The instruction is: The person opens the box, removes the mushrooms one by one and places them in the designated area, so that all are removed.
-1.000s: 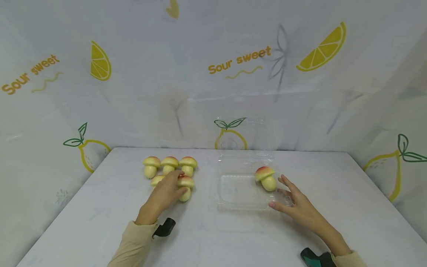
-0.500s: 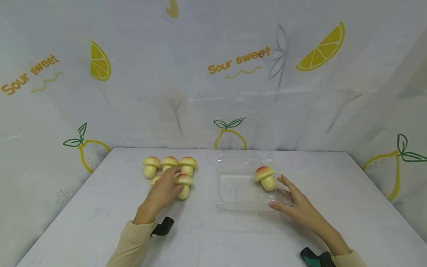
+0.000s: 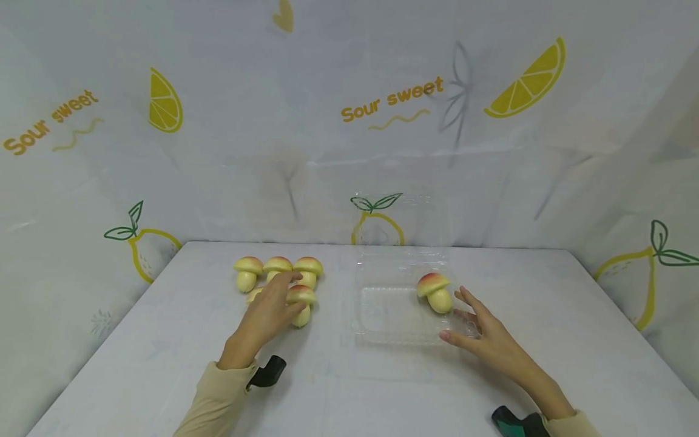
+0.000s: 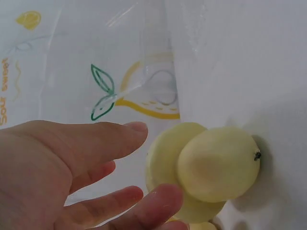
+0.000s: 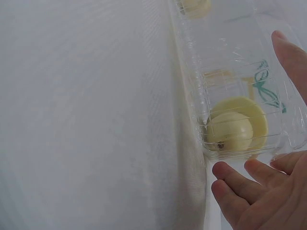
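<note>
My left hand is at a group of toy mushrooms on the left of the table, its fingers loosely spread behind the nearest toy mushroom. In the left wrist view, the thumb stands apart from that mushroom's pale round stem, and a fingertip overlaps its cap; contact is unclear. A clear plastic box stands with its lid up, one toy mushroom tilted at its right side. By the box's right edge is my right hand, thumb and fingers spread; the right wrist view does not settle whether it touches.
Behind the left hand, three toy mushrooms stand in a row, with another partly hidden toy mushroom beside the hand. The transparent raised lid is hard to see against the lemon-print backdrop. White cloth covers the table.
My left hand and the nearest toy mushroom shifted slightly left between the first two frames, and have stayed nearly still since. The right hand and the box have not moved.
</note>
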### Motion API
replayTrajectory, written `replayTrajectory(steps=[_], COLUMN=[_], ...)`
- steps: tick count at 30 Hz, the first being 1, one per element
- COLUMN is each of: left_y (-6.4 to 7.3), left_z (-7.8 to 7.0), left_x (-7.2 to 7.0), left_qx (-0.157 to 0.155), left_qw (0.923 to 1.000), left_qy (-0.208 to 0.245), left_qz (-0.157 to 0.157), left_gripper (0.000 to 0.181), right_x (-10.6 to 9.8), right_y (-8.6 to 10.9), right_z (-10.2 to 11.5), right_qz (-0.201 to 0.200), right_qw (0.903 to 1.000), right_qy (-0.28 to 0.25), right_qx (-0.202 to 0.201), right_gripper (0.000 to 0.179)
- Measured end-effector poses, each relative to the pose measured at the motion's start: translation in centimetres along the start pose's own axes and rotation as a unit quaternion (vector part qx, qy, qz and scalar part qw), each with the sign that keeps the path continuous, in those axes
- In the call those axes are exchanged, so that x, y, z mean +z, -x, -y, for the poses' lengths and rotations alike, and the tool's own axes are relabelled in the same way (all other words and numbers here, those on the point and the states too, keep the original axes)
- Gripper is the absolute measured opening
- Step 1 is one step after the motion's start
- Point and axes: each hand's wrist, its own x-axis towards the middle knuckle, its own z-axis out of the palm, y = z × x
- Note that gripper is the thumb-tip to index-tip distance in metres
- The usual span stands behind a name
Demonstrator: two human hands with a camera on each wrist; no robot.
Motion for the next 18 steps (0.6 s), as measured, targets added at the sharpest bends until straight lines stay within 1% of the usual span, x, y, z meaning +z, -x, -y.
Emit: replayTrajectory(steps=[6, 11, 14, 18], left_y=[0.1, 0.2, 0.3, 0.4], left_z=[-0.8, -1.6, -2.0, -2.6], left_x=[0.1, 0.5, 0.9, 1.4], left_qx=[0.015, 0.039, 0.057, 0.079], left_qw=[0.9983, 0.9953, 0.9936, 0.9923], left_qy=[0.056, 0.087, 0.095, 0.091], left_qz=[0.009, 0.015, 0.023, 0.027], left_gripper=[0.046, 0.044, 0.044, 0.043], right_x=[0.1, 0.1, 0.0, 0.0], right_y=[0.0, -0.1, -0.1, -0.1], right_z=[-0.1, -0.2, -0.1, -0.1], right_qz=[0.000, 0.000, 0.000, -0.001], right_qw=[1.0000, 1.0000, 1.0000, 1.0000], right_qy=[0.001, 0.003, 0.003, -0.001], right_qx=[0.001, -0.002, -0.005, -0.009], right_gripper=[0.103, 0.103, 0.103, 0.103])
